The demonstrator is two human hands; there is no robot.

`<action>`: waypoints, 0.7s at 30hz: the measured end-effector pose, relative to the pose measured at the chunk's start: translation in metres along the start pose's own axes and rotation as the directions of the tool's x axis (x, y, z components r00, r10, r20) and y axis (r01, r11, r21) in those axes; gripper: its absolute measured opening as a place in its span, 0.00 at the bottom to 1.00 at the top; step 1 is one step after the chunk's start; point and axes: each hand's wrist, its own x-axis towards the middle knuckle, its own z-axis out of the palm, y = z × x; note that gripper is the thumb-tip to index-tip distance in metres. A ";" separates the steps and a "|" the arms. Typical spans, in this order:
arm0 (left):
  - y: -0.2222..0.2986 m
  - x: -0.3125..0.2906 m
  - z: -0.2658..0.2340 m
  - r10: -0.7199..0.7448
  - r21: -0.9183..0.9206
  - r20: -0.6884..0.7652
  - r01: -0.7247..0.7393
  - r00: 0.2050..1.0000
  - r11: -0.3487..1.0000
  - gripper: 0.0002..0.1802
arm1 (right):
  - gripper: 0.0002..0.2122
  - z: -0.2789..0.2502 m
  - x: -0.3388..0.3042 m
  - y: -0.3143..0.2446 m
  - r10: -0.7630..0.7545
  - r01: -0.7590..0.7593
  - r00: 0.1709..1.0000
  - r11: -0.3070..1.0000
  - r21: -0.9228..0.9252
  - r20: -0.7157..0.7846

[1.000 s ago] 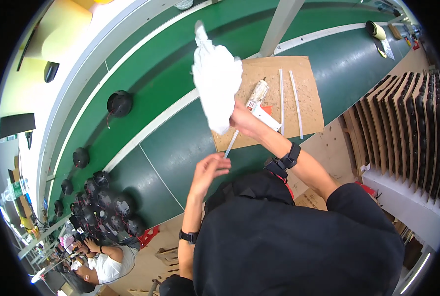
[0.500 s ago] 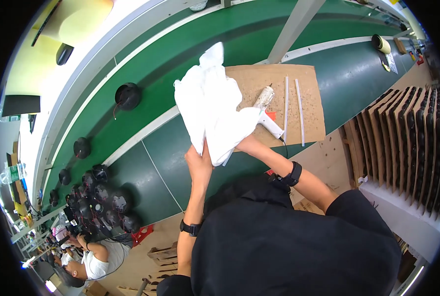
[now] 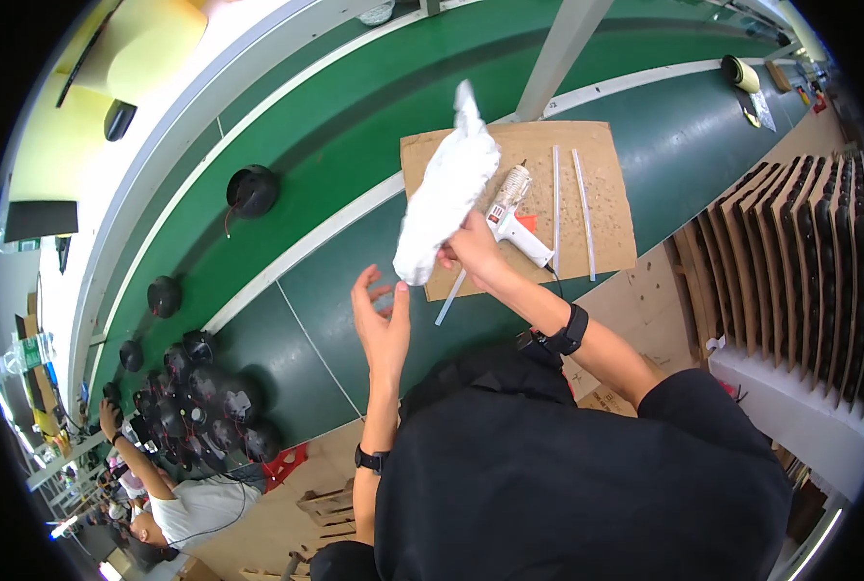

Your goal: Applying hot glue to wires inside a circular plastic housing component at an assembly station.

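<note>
The right hand (image 3: 473,250) has its grip closed around a soft white bundle (image 3: 448,198) near its lower right side, holding it tilted over the left part of a cardboard sheet (image 3: 601,228), with its narrow end pointing away from the person. The left hand (image 3: 382,324) has its grip wide, thumb and fingers spread, close to the bundle's lower end; whether the thumb touches it is hard to tell from this angle. Just beside the right hand, a white glue gun (image 3: 527,240) with an orange trigger lies on the cardboard, and two pale sticks (image 3: 584,213) lie to its right. A third stick (image 3: 449,298) slants below the bundle, reaching past the cardboard's edge over the dark green table (image 3: 340,266). Farther left, black round shells (image 3: 204,387) are heaped together near a co-worker's outstretched arm (image 3: 141,465). On the right stands a row of upright boards (image 3: 790,271) lined with black pieces.
</note>
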 end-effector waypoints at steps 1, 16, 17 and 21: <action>0.005 -0.003 0.000 0.268 0.231 -0.086 -0.243 0.960 0.942 0.29 | 0.12 0.003 -0.001 -0.004 -0.036 0.038 0.998 0.998 -0.049 0.042; 0.018 -0.016 -0.011 0.322 0.265 0.144 -0.350 0.936 0.898 0.07 | 0.05 0.000 -0.011 -0.007 0.198 -0.174 0.970 0.971 -0.164 0.142; 0.017 -0.018 -0.012 0.318 0.262 0.137 -0.344 0.938 0.902 0.07 | 0.04 0.001 -0.014 -0.010 0.268 -0.252 0.953 0.960 -0.120 0.142; 0.016 -0.019 -0.014 0.315 0.268 0.099 -0.330 0.944 0.905 0.07 | 0.06 -0.008 -0.006 -0.001 0.385 -0.401 0.903 0.915 0.051 0.190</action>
